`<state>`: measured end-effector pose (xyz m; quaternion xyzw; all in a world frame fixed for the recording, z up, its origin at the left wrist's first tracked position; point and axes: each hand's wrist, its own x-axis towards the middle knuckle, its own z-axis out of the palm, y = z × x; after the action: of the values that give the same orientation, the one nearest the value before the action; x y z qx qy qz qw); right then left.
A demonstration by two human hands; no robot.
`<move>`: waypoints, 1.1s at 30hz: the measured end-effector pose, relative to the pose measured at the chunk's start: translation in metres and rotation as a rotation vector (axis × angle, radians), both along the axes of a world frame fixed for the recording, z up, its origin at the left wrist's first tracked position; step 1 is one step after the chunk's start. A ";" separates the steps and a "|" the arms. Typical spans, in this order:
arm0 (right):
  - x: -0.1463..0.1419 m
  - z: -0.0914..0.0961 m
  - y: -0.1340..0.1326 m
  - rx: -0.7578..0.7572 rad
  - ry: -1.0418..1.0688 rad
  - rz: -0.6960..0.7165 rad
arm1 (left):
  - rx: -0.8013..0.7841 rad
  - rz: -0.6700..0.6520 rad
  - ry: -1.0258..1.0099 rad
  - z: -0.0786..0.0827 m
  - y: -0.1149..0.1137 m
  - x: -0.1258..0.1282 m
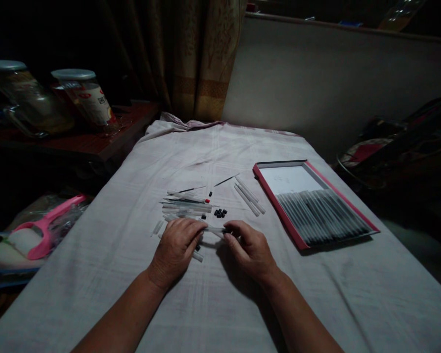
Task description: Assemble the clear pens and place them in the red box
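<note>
Between my two hands is a translucent pen [216, 229] with a dark right end, held roughly level above the cloth. My left hand [178, 245] pinches its left end. The dark end is between the thumb and fingers of my right hand [250, 249]. Just beyond my left hand lies a loose pile of clear pen barrels [187, 208] and thin refills, partly hidden by that hand. Several small black caps [220, 213] are grouped past the pen, with a small red piece [207, 200] near them. More barrels [249, 196] lie side by side farther right.
A red-edged box [279, 211] on the right holds a row of pens [321, 215] with dark ends. White cloth [213, 304] covers the table. At left, a wooden side table [110, 142] bears a jug [33, 103] and a lidded canister [91, 100]; a pink-handled item [46, 230] sits below.
</note>
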<state>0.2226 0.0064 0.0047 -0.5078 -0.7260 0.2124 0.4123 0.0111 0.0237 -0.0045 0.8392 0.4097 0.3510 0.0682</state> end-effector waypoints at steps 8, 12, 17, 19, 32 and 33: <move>0.002 0.000 0.001 -0.012 -0.034 0.001 | -0.026 -0.002 -0.018 -0.002 0.002 -0.001; 0.003 -0.004 0.002 0.058 -0.024 0.006 | -0.025 -0.003 -0.008 -0.003 0.002 -0.002; 0.005 -0.008 0.002 0.059 -0.064 0.004 | 0.005 -0.013 -0.032 -0.005 0.003 -0.003; 0.005 -0.007 0.001 0.090 -0.065 0.017 | 0.005 -0.015 -0.029 -0.004 0.003 -0.003; 0.006 -0.006 0.002 0.237 -0.309 0.025 | -0.016 -0.045 -0.009 0.000 -0.004 0.006; 0.006 -0.006 0.002 0.236 -0.323 0.019 | -0.009 -0.051 -0.016 0.000 -0.004 0.006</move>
<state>0.2287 0.0086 -0.0011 -0.4767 -0.8072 0.0454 0.3452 0.0169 0.0200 -0.0040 0.8463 0.3894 0.3538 0.0840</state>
